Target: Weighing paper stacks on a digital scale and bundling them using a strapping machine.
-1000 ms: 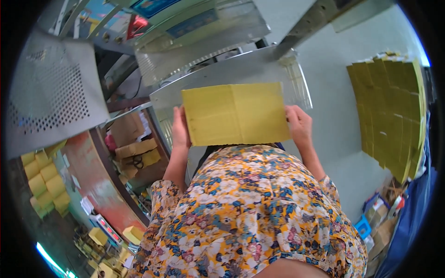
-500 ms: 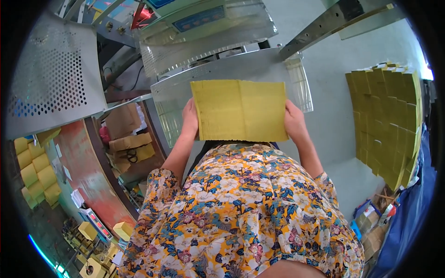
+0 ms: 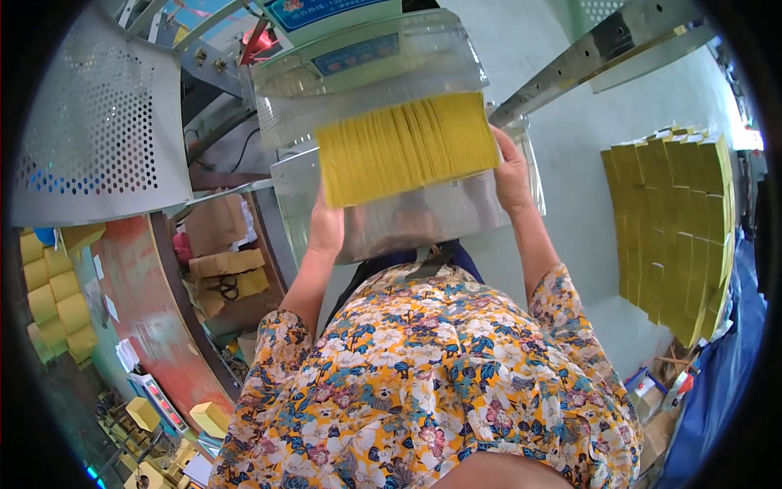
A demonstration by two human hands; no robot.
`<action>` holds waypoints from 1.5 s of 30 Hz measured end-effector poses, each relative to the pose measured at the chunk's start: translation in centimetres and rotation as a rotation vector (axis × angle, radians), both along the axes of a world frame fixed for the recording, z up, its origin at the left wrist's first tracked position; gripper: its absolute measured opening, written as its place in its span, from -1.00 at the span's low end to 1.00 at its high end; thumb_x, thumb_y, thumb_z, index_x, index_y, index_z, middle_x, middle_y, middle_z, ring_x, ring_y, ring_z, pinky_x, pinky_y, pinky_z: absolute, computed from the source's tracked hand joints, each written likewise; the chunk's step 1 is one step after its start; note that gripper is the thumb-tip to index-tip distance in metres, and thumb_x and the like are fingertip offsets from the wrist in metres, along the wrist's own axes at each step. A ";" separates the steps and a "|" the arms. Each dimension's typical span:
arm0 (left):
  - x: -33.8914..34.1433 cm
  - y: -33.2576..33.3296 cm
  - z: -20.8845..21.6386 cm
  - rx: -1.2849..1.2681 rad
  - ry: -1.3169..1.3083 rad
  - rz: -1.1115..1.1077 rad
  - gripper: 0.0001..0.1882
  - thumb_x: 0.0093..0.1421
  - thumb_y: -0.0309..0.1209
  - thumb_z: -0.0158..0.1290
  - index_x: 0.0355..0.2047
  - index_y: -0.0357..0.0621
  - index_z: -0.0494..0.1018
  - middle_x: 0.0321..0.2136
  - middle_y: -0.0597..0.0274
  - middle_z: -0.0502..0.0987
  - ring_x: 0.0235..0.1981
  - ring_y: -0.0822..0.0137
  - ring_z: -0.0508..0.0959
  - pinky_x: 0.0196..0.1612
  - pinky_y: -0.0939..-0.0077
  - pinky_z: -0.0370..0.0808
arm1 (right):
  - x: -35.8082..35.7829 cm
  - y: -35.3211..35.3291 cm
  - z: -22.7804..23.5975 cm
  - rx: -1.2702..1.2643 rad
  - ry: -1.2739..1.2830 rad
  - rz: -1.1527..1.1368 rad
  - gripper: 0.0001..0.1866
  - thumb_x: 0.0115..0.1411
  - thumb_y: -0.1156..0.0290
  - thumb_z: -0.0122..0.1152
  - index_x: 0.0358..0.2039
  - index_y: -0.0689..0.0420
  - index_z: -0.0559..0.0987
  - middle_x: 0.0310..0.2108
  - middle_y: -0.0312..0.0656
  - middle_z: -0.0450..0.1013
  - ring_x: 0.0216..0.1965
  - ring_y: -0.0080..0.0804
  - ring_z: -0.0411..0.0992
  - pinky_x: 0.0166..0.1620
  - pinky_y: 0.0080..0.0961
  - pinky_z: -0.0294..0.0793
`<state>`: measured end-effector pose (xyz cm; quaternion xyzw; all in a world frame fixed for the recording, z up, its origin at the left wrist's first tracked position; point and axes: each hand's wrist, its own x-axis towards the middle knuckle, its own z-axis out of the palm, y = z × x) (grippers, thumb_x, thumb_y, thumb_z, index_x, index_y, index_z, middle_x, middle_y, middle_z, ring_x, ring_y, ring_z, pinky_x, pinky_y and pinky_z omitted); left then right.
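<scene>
I hold a thick stack of yellow paper sheets (image 3: 406, 147) on edge, its layered side turned toward me. My left hand (image 3: 327, 226) grips its left lower corner and my right hand (image 3: 511, 173) grips its right side. The stack stands on the shiny metal bed (image 3: 423, 216) of a machine, right under a clear plastic guard (image 3: 366, 73). My flower-patterned sleeves and front fill the lower middle of the view.
A tall pile of yellow paper stacks (image 3: 676, 220) stands at the right on the white table. A perforated metal panel (image 3: 98, 138) is at the upper left, a metal bar (image 3: 603, 49) at the upper right. Cardboard pieces and scissors (image 3: 224, 277) lie left; yellow bundles (image 3: 53, 301) at far left.
The yellow stack has been lifted forward and tipped up on edge under the guard; before, its flat top faced me. Both hands moved up with it.
</scene>
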<state>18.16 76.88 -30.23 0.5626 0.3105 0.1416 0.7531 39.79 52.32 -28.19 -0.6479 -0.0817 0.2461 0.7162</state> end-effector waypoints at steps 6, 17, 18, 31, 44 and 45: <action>3.1 -0.5 2.3 -0.272 -0.170 0.141 -0.30 0.39 0.14 -0.28 0.30 -0.14 0.17 0.27 0.20 0.25 0.30 0.24 0.20 0.34 0.27 0.06 | 1.5 1.1 -0.6 0.012 0.019 -0.015 -0.60 0.29 0.43 0.13 0.14 0.18 0.49 -0.01 -0.32 0.50 0.01 -0.58 0.41 0.12 -0.59 0.32; 4.3 -1.5 3.4 -0.245 -0.054 0.097 -0.27 0.33 0.17 -0.17 0.28 -0.15 0.22 0.24 0.20 0.30 0.28 0.28 0.23 0.32 0.27 0.04 | 1.8 0.6 -1.0 -0.036 0.035 -0.038 -0.62 0.29 0.40 0.15 0.11 0.18 0.51 -0.01 -0.32 0.51 -0.02 -0.59 0.43 0.08 -0.60 0.37; 4.1 -1.6 3.1 -0.234 -0.083 0.105 -0.27 0.33 0.16 -0.17 0.28 -0.15 0.22 0.24 0.20 0.30 0.28 0.27 0.22 0.33 0.26 0.03 | 1.6 0.6 -1.0 -0.015 0.047 -0.042 -0.62 0.30 0.41 0.15 0.12 0.19 0.50 -0.01 -0.31 0.51 -0.02 -0.58 0.43 0.08 -0.60 0.37; 1.3 3.2 1.0 -0.567 -0.327 -0.023 -0.40 0.42 0.04 -0.25 0.20 -0.19 0.32 0.15 0.24 0.41 0.15 0.33 0.37 0.23 0.39 0.22 | 2.2 0.4 -0.3 0.013 0.098 -0.006 -0.62 0.33 0.45 0.09 0.14 0.22 0.47 0.00 -0.27 0.50 0.01 -0.56 0.42 0.11 -0.58 0.37; 5.6 -5.7 -0.8 -0.104 0.037 0.131 -0.56 0.44 -0.13 -0.22 0.06 -0.22 0.39 -0.09 0.30 0.51 -0.10 0.45 0.46 -0.02 0.52 0.41 | 1.9 -0.2 -2.6 0.118 0.214 -0.241 -0.56 0.35 0.21 -0.01 0.09 0.26 0.49 -0.02 -0.27 0.48 0.00 -0.51 0.39 0.09 -0.60 0.31; 5.8 -6.0 -1.6 -0.036 0.027 0.158 -0.56 0.43 -0.12 -0.21 0.03 -0.23 0.40 -0.14 0.30 0.52 -0.14 0.45 0.47 -0.05 0.52 0.41 | 2.1 -0.1 -2.6 0.149 0.250 -0.235 -0.55 0.34 0.21 0.00 0.07 0.27 0.50 -0.04 -0.26 0.49 -0.02 -0.50 0.40 0.07 -0.60 0.33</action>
